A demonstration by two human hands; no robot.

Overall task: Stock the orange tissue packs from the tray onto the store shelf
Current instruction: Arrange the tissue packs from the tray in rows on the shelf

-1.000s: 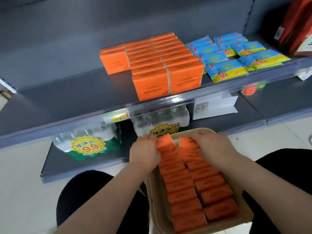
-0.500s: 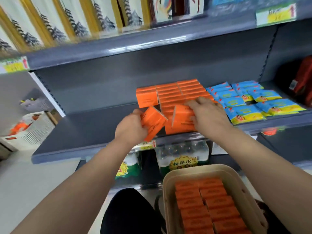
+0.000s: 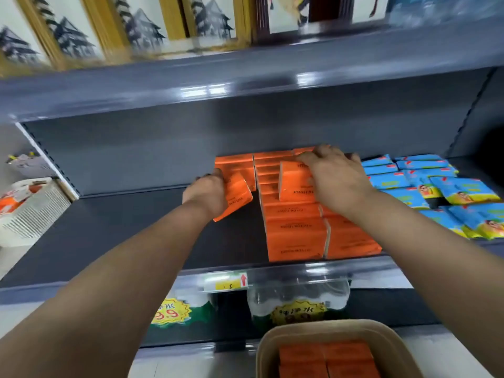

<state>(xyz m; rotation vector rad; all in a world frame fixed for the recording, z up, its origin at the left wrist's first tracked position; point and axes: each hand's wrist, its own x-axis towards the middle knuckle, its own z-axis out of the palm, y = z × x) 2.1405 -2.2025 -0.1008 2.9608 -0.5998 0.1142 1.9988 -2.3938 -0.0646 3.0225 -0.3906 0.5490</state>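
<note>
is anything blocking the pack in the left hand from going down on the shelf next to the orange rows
Nothing visible does. The left hand grips its pack tilted over bare shelf, in front of the lone back pack and left of the stocked rows.

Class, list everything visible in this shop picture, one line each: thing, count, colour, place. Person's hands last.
Grey metal shelf: one, dark grey, across the middle.
Shelved orange tissue packs: many, orange, rows mid-shelf.
Blue plastic packets: many, blue and yellow, right of the orange rows.
Tan tray: one, tan, bottom edge.
Tray orange packs: at least four, orange, inside the tray.
Clear bottled-water bundles: two, yellow labels, lower shelf.
White slatted basket: one, white, far left.
Framed pictures: several, gold frames, top shelf, blurred.
Left hand: one, grips a tilted orange pack left of the rows.
Right hand: one, fingers hold an upright orange pack above the rows.
</note>
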